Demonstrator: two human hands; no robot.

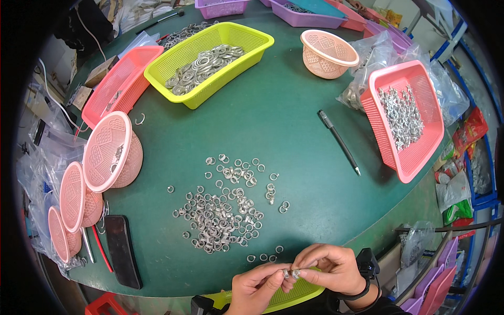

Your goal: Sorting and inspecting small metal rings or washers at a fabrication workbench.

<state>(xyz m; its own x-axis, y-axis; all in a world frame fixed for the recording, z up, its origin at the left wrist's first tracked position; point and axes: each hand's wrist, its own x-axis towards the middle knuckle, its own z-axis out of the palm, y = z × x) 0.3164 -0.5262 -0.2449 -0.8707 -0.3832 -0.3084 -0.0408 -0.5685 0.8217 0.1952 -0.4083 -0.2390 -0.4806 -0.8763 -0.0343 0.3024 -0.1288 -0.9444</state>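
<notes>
My left hand (256, 287) and my right hand (334, 269) meet at the table's near edge, fingertips almost touching. Between the left thumb and fingers is a small silvery metal ring (286, 273). My right hand pinches another small metal ring (295, 274) close beside it; fingers partly cover both pieces. Beneath the hands sits a yellow-green basket (291, 302), mostly hidden by them. Just beyond lie several loose rings (272, 258), and farther off spreads a pile of similar silvery rings (218, 220) on the green tabletop (226, 126).
A lime basket (231, 79) of larger metal rings stands at the back. To the right are a black pen (340, 144) and a pink basket (378, 131) of star-like metal parts. Round pink baskets (134, 163) and a phone (123, 252) line the left side.
</notes>
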